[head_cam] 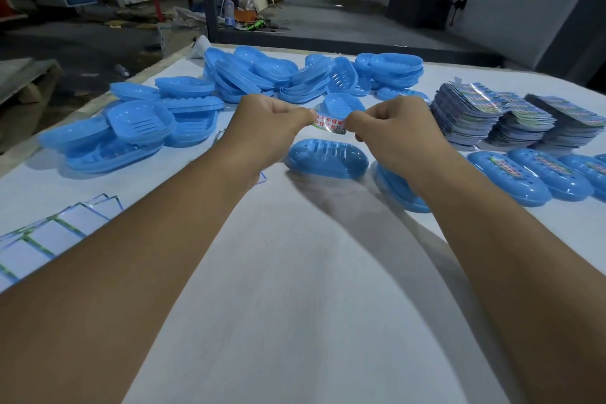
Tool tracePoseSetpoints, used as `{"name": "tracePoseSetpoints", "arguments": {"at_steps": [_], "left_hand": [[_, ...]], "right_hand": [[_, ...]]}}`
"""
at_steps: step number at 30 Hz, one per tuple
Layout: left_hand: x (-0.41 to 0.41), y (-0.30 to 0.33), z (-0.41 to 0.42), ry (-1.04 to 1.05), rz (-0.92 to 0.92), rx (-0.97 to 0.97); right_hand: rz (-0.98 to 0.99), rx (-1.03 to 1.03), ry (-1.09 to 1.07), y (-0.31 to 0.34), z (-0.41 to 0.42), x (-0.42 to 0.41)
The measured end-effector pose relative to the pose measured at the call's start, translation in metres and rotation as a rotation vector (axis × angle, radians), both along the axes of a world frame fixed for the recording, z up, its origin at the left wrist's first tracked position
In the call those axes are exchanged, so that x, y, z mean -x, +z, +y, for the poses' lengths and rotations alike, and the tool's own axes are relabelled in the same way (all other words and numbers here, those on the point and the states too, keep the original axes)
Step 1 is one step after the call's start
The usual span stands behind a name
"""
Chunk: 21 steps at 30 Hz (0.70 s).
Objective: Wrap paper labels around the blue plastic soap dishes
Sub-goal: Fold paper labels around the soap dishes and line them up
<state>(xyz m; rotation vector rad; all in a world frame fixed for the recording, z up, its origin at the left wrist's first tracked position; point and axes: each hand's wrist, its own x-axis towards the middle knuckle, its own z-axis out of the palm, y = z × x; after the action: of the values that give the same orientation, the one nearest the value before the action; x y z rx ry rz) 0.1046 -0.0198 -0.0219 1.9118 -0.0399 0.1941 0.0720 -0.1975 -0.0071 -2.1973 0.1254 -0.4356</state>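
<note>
I'm holding one paper label (329, 123) stretched between both hands, lifted off the table (295, 289). My left hand (269, 128) is pinching its left end, fingers curled in tight; my right hand (398, 133) is pinching the right end the same way. Red print is showing on the strip between my thumbs.

A closed blue soap dish (327, 158) is lying just below the label, between my wrists, ribbed side up, not touching either hand. Another dish (401, 193) is sitting half-hidden under my right wrist; can't tell whether it's one piece or a nested pair.

To the right of my right hand, three labelled dishes (511, 182) are lying side by side, each with a printed band across the middle. Beyond them, further right and away from me, stacks of unused labels (492, 115) are standing in several piles, touching one another.

Past my knuckles, a loose heap of unlabelled dish halves (278, 75) is spreading across the far edge of the table. A second heap (131, 134) is sitting left of my left hand, halves nested and tilted.

Near my left forearm, a fan of white backing sheets (55, 233) is lying flat, edges overlapping.
</note>
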Motion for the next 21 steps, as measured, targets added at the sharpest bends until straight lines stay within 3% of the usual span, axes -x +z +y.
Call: {"name": "tracePoseSetpoints", "arguments": {"at_steps": [7,17,21], "left_hand": [[-0.004,-0.012,-0.007,-0.053,-0.118,-0.093],[-0.01,-0.017,-0.005,-0.062,-0.024,-0.245],[-0.01,-0.017,-0.005,-0.041,-0.066,-0.308]], "right_hand": [[0.039,0.103,0.025,-0.004,0.002,-0.003],[0.173,0.331,-0.011,-0.009,0.003,-0.01],[0.176,0.348,-0.029,-0.009,0.003,-0.01]]}}
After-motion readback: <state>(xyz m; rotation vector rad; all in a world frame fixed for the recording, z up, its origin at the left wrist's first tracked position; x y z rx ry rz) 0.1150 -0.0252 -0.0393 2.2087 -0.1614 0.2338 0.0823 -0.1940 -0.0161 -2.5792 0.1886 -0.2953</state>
